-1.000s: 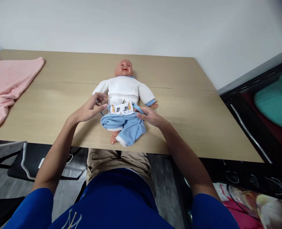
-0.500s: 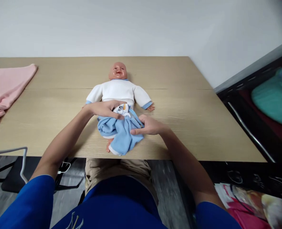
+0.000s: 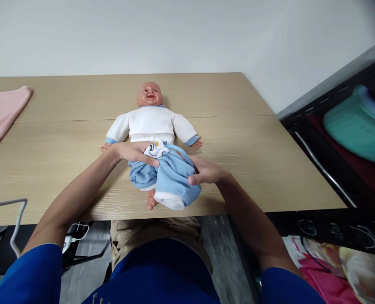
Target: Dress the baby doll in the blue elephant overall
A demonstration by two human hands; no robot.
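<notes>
A baby doll [image 3: 151, 120] in a white top with blue cuffs lies on its back on the wooden table, head toward the wall. Light blue pants [image 3: 176, 173] with white hems and a cartoon patch at the waist cover its lower body. One bare foot [image 3: 151, 200] pokes out of the leg on the left; the other foot is hidden. My left hand [image 3: 136, 153] grips the waist of the pants beside the patch, thumb on top. With my right hand [image 3: 204, 169] I hold the right side of the pants, thumb outside, the other fingers partly hidden behind the cloth.
A pink cloth [image 3: 3, 112] lies at the table's left. On the right, a dark shelf unit holds a teal item [image 3: 358, 126]. A white metal bar [image 3: 20, 211] crosses the near left corner. Bagged items [image 3: 329, 270] sit low at the right.
My right hand has moved slightly right and down, spreading the right pant leg wider, its white hem now facing me. My left hand stays at the waist. The view has shifted slightly.
</notes>
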